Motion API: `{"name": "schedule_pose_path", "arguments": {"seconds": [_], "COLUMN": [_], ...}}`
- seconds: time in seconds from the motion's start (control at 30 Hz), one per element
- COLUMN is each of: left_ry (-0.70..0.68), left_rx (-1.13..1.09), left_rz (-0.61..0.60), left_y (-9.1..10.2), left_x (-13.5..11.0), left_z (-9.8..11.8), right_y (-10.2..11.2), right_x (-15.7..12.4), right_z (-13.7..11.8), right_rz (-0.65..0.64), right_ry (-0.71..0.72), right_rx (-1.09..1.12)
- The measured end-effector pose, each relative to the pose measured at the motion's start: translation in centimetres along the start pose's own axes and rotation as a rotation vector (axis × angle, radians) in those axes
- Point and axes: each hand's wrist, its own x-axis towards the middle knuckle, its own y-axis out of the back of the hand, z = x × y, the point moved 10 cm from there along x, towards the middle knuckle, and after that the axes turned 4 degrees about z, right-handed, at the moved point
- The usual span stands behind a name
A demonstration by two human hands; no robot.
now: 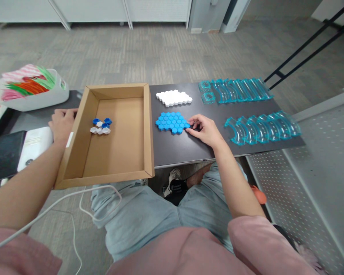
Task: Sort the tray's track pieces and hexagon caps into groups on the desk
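Observation:
My right hand [203, 129] pinches a small blue hexagonal tile [187, 125] between thumb and fingers, at the right edge of a flat cluster of blue hexagonal tiles [170, 122]. The tile touches the cluster or lies right against it; I cannot tell which. Just behind is a similar cluster of white hexagonal tiles [173, 98]. My left hand [62, 124] rests on the table along the outer left wall of a shallow cardboard box [147, 133], its fingers loosely stretched and partly hidden by that wall. Inside the box lie several loose dark blue tiles [106, 121] and white tiles [100, 130].
Two rows of clear teal plastic pieces, one at the back [243, 91] and one nearer [262, 128], occupy the table's right side. At left stand a white basket [37, 100] of colourful items, a white device [36, 147] and a black flat panel [7, 154]. A white cable [60, 198] crosses the lower left.

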Motion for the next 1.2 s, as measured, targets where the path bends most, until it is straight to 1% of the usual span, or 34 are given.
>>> {"name": "schedule_pose_path", "arguments": {"seconds": [0.23,0.47,0.6,0.73,0.8,0.87,0.97,1.03,1.07,1.13,1.2], "left_ry": [0.005,0.01,-0.006,-0.028,-0.048,-0.068,-0.074,-0.087,-0.093,-0.098,-0.103], "left_rx": [-0.013,-0.005,-0.02,-0.054,-0.071,-0.086,-0.097,-0.111,-0.12,-0.137,-0.148], "left_rz": [0.005,-0.005,-0.012,0.017,0.034,0.037,0.025,0.013,0.012,0.017,0.027], "left_y": [0.0,0.5,0.5,0.3,0.2,0.1,0.0,0.0,0.0,0.1,0.2], "left_x": [0.1,-0.7,-0.8,-0.6,-0.6,-0.5,-0.6,-0.7,-0.7,-0.8,-0.9], "left_z": [-0.2,0.5,0.7,0.3,0.1,0.0,-0.1,-0.1,0.0,0.1,0.1], "right_y": [-0.1,-0.2,-0.1,0.3,0.9,1.5,1.6,0.3,-0.9,-4.7,-9.7], "right_x": [0.0,0.0,0.1,0.0,-0.1,-0.1,0.4,1.5,2.2,3.7,5.2], "right_z": [0.4,0.5,0.1,-0.1,-0.5,-1.6,-4.4,-7.3,-9.2,-13.2,-17.1], "right_rz": [-0.004,-0.011,0.009,0.036,0.067,0.105,0.127,0.088,0.039,-0.114,-0.306], "right_ry": [-0.042,-0.038,-0.022,-0.047,-0.035,0.006,0.09,0.168,0.215,0.323,0.422], "right_rx": [0.0,0.006,0.024,0.023,0.003,-0.031,-0.069,-0.06,-0.052,-0.054,-0.116]}}
